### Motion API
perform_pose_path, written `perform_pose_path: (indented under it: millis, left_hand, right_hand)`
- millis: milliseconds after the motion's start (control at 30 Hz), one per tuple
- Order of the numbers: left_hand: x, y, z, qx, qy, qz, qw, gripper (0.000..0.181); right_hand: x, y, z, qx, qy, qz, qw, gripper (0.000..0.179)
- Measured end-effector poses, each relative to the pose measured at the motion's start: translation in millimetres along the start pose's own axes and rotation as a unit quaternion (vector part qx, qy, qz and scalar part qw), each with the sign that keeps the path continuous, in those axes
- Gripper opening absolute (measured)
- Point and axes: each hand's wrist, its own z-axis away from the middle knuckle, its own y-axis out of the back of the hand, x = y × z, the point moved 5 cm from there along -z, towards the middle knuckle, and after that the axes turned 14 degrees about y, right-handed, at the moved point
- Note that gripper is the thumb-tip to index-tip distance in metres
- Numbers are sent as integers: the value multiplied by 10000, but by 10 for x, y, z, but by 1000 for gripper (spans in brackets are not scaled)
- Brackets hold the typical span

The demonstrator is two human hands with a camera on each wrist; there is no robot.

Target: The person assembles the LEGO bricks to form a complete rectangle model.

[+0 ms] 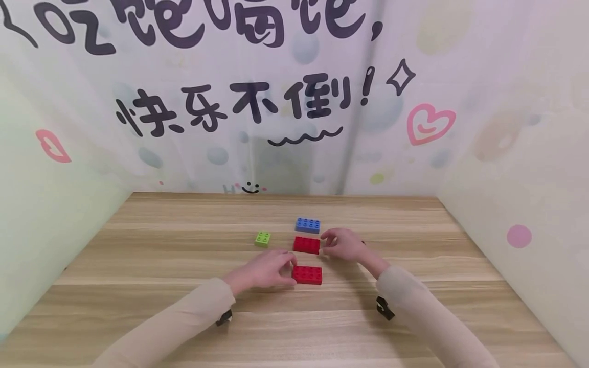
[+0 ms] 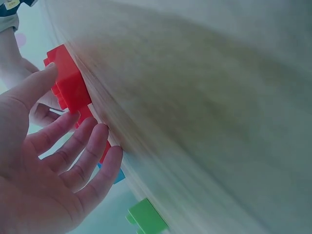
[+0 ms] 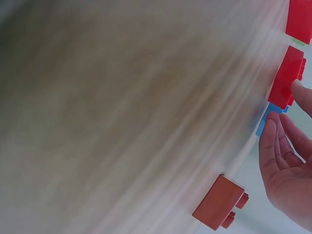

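Observation:
Two red bricks with studs lie flat on the wooden table. My left hand (image 1: 269, 268) is at the left end of the nearer red brick (image 1: 307, 275), thumb and index finger parted beside it. In the left wrist view the thumb overlaps that brick (image 2: 72, 80) and the other fingers spread loosely. My right hand (image 1: 344, 244) stands just right of the farther red brick (image 1: 307, 245), with its thumb and fingers apart. The right wrist view shows the thumb tip right at that brick's end (image 3: 286, 78). Neither hand grips anything.
A blue brick (image 1: 308, 225) lies behind the farther red one. Left of them sits a small lime-green brick (image 1: 263, 238). A brown brick (image 3: 218, 202) shows in the right wrist view, mostly hidden by the right hand from the head. A printed cloth (image 1: 248, 153) hangs behind the table.

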Motion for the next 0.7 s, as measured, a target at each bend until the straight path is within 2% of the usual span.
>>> perform_pose_path:
  millis: [300,700]
  left_hand:
    - [5,-6,-10,17,7,3,10000,27]
    - [-63,-1,-24,48,19,13,10000,27]
  right_hand:
    - [-22,-53,-60,-155,150,-40,9998,31]
    - [40,-17,-6,-168,58,34,9998,28]
